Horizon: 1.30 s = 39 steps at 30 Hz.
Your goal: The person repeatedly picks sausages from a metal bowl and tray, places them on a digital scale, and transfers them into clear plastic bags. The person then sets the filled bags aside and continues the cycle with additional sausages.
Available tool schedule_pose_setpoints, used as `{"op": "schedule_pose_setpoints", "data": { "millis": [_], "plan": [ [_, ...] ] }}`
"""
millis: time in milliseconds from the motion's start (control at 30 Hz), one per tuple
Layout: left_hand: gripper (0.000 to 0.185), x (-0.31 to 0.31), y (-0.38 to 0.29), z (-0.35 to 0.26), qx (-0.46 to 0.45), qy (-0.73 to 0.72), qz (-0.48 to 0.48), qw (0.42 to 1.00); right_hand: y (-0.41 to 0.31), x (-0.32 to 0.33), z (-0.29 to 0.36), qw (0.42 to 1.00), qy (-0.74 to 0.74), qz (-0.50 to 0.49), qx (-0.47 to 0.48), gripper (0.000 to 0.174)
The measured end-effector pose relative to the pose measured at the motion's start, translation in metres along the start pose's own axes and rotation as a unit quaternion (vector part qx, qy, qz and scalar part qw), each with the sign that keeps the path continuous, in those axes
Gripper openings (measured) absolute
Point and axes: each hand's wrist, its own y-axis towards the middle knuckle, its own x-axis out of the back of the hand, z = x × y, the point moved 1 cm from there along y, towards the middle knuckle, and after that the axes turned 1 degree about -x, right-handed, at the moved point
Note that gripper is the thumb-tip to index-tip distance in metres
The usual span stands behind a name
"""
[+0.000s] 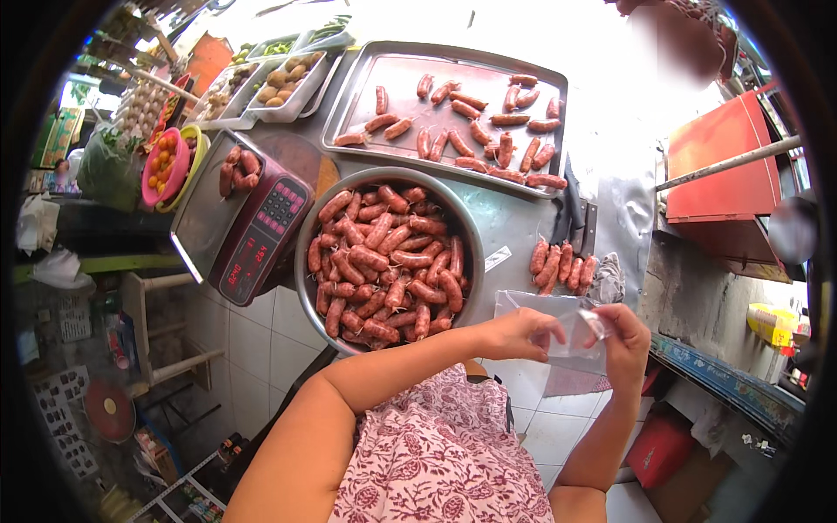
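Observation:
My right hand (624, 330) pinches the edge of a clear plastic bag (569, 340). My left hand (526, 333) is at the bag's other side with its fingers curled; whether it grips the plastic I cannot tell. Just beyond the bag lies a group of several raw sausages (562, 265) on the metal table. A large round metal bowl (477, 242) heaped with sausages stands left of my hands. Farther back, a metal tray (412, 75) holds scattered sausages. On the metal pan of a digital scale (265, 229), at the left, rests a small bunch of sausages.
A crumpled grey cloth (608, 278) and a knife (589, 222) lie right of the sausage group. Potatoes fill a white plastic bin (297, 98) at the back left, near a pink basket (173, 189) of small orange fruit. A red metal box (719, 163) stands at the right.

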Motion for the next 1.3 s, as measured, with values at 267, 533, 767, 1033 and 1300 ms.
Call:
{"op": "schedule_pose_setpoints", "data": {
  "millis": [267, 533, 767, 1033, 1300],
  "plan": [
    [0.015, 0.001, -0.086, 0.043, 0.056, -0.451, -0.279, 0.846, 0.047, -0.037, -0.064, 0.988, 0.102, -0.038, -0.112, 0.020],
    [0.019, 0.033, -0.127, -0.005, 0.025, -0.277, -0.496, 0.823, 0.024, -0.145, 0.030, 0.953, -0.206, -0.065, 0.213, 0.050],
    [0.029, 0.052, -0.187, -0.019, -0.059, -0.267, -0.516, 0.812, 0.011, -0.240, 0.049, 0.981, -0.048, 0.174, 0.076, 0.019],
    [0.022, 0.050, -0.276, -0.005, -0.038, 0.431, -0.519, 0.737, 0.041, -0.309, 0.055, 0.983, -0.057, 0.172, -0.024, 0.006],
    [0.047, 0.068, -0.365, 0.020, 0.078, 0.203, -0.490, 0.844, 0.087, -0.451, 0.157, 0.800, -0.280, 0.326, 0.419, 0.035]
  ]
}}
